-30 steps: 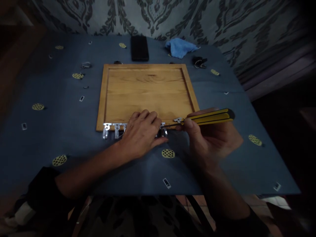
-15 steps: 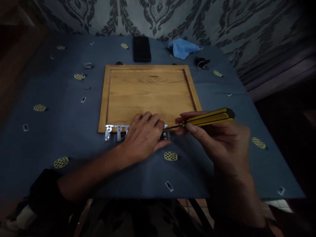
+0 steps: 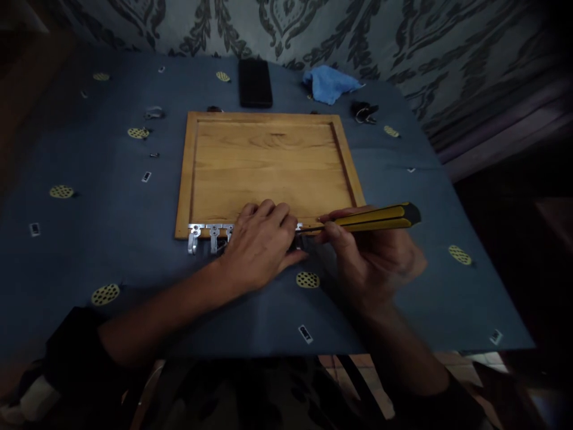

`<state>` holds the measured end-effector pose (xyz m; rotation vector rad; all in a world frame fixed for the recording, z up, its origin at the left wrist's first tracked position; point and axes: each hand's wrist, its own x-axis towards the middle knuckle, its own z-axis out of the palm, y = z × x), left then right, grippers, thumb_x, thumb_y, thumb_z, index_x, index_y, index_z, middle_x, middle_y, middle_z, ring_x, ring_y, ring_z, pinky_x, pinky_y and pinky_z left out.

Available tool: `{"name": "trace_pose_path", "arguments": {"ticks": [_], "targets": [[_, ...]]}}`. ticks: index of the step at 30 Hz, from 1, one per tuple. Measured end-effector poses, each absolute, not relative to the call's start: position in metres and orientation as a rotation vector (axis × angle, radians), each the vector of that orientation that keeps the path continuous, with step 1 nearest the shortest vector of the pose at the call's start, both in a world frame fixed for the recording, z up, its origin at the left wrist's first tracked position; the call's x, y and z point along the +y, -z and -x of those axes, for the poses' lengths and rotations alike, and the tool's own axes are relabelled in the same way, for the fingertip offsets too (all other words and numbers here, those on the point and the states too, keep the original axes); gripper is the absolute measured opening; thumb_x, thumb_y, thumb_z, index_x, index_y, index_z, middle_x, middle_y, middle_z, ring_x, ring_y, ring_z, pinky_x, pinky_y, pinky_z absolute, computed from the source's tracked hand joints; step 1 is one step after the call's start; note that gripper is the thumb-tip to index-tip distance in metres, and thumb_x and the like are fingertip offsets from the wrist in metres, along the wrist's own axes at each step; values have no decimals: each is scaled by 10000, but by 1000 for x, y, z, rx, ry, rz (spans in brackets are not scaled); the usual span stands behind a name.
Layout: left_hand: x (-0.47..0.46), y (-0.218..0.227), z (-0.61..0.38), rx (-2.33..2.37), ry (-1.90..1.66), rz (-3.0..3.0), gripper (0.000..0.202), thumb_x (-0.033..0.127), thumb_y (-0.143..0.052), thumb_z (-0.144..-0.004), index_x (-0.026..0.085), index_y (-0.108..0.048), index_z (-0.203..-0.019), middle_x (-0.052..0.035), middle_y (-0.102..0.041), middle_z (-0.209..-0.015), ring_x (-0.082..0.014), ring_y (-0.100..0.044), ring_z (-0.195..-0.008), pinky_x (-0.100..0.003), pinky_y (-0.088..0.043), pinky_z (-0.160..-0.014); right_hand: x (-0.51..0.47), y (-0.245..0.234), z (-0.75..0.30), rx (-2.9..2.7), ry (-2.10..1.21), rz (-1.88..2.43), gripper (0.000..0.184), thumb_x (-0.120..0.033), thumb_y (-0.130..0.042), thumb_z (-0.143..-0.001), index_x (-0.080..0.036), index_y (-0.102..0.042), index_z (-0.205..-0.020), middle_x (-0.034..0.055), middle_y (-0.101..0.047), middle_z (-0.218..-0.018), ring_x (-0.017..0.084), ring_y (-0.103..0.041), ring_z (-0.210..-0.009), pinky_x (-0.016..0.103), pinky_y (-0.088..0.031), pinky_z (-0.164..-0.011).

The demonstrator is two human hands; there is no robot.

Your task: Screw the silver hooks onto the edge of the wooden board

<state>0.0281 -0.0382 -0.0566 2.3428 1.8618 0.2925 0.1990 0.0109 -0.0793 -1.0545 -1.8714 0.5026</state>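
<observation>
A wooden framed board (image 3: 268, 167) lies flat on the table. Along its near edge runs a metal hook rail (image 3: 193, 237), its hooks pointing toward me. My left hand (image 3: 262, 242) is closed over the rail's middle with bent fingers, its thumb below the board's edge; it hides several hooks. In my right hand (image 3: 373, 251) is a screwdriver (image 3: 380, 218) with a yellow and black handle. Its shaft points left to the right end of the rail, beside my left hand. Whether the tip sits in a screw, I cannot tell.
A dark blue patterned cloth (image 3: 98, 239) covers the table. Behind the board lie a black phone-like slab (image 3: 255, 83), a blue rag (image 3: 331, 83) and a black clip-like object (image 3: 364, 112). A loose metal hook (image 3: 154, 111) and a small screw-like piece (image 3: 154, 155) lie to the left.
My right hand has rolled around the screwdriver and moved slightly left, the handle turning with it. My left hand stays on the rail. The view has shifted slightly.
</observation>
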Motion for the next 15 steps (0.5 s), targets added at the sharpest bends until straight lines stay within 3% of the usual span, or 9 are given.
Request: {"name": "trace_pose_path", "arguments": {"ticks": [5,10,15], "targets": [[-38,55,-27,1849,-303,-2340,431,525,-639,-925,134,-649,-1105,-99,-655,-1105,-290,-574,-1131,-407,-436,-933,13,75,-189,-1771,-533,1015,150,-390,-707,-910,-242,-716,-932,-17,-731,-745,149,-678,-572,315,-566,-585],[-38,55,-27,1858,-289,-2332,434,530,-646,-918,137,-647,-1103,-96,-654,-1114,-293,-576,-1133,-410,-439,-940,11,64,-182,-1536,-576,839,138,-361,-695,-922,-225,-698,-900,-18,-719,-834,91,-618,-508,270,-526,-500],[-38,54,-27,1846,-291,-2338,445,536,-637,-921,132,-640,-1108,-94,-651,-1116,-293,-579,-1121,-416,-441,-944,13,62,-183,-1537,-580,830,157,-372,-682,-932,-220,-669,-897,-36,-698,-786,83,-611,-487,253,-512,-471]]}}
